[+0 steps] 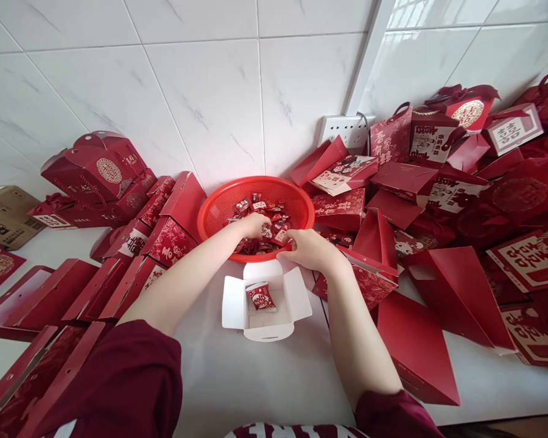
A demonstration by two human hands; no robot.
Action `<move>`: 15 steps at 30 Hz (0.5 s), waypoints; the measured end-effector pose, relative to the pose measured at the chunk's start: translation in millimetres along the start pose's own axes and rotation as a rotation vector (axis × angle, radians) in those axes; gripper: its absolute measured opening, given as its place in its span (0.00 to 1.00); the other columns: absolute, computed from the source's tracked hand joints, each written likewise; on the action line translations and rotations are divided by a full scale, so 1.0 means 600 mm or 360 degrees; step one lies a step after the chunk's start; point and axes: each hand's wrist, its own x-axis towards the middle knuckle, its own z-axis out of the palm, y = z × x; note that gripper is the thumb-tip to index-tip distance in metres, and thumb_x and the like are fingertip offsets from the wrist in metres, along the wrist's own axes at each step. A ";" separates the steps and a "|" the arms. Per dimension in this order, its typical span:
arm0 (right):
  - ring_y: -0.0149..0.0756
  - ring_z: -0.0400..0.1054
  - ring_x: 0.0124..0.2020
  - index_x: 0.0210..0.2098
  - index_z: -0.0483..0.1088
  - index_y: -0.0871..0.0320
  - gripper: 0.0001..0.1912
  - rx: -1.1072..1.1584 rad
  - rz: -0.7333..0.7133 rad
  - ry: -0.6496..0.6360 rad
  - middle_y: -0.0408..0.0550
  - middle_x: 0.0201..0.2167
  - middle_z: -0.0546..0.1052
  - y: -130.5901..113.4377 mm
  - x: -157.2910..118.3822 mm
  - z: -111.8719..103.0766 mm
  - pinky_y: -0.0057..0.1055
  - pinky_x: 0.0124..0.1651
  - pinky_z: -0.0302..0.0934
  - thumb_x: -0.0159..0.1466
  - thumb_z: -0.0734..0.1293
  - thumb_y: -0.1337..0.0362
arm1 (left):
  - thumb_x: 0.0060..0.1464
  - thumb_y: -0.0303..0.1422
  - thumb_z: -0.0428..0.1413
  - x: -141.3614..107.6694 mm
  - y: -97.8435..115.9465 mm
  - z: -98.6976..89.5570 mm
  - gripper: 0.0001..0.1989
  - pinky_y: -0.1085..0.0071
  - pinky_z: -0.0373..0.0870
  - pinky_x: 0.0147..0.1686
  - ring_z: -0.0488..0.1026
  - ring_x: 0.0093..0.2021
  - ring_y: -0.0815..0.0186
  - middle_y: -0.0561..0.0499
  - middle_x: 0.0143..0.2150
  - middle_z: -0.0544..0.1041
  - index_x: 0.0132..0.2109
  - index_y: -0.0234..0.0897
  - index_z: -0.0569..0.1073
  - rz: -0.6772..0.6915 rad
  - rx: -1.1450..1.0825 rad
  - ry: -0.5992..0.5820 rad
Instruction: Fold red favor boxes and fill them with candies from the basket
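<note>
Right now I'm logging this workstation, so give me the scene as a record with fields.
Left hand: among wrapped packets in the red basket; grip unclear
Right hand: at the basket's near right rim; grip unclear
White box: open before the basket, a packet inside
Left side: red boxes, brown carton
Right side: piled red boxes
Back: tiled wall, socket strip

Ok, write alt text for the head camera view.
A person's left hand is in a red basket of small packets, the right hand at its near right edge. In front, an open white box holds a red packet, with red gift boxes crowding both sides.
</note>
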 end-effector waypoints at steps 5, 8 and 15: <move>0.34 0.67 0.33 0.37 0.71 0.56 0.10 0.0018 -0.0026 -0.0005 0.45 0.34 0.76 0.000 0.001 0.000 0.27 0.29 0.53 0.57 0.68 0.59 | 0.43 0.24 0.59 -0.002 0.004 -0.007 0.24 0.67 0.66 0.54 0.73 0.52 0.56 0.48 0.50 0.78 0.50 0.41 0.77 0.0081 -0.0082 0.0193; 0.35 0.68 0.35 0.38 0.72 0.56 0.11 0.0030 -0.0036 -0.0005 0.45 0.35 0.77 0.001 0.002 -0.001 0.27 0.31 0.54 0.58 0.68 0.59 | 0.44 0.25 0.60 -0.007 0.007 -0.020 0.27 0.65 0.61 0.60 0.68 0.59 0.54 0.46 0.57 0.74 0.55 0.39 0.75 0.0089 -0.0184 0.0349; 0.35 0.68 0.31 0.33 0.70 0.57 0.10 0.0008 -0.0056 0.0023 0.46 0.31 0.76 0.002 0.005 0.001 0.27 0.28 0.52 0.57 0.68 0.57 | 0.55 0.37 0.57 -0.126 0.040 -0.051 0.34 0.66 0.68 0.56 0.71 0.57 0.60 0.44 0.60 0.71 0.67 0.36 0.60 0.0305 -0.0731 0.0563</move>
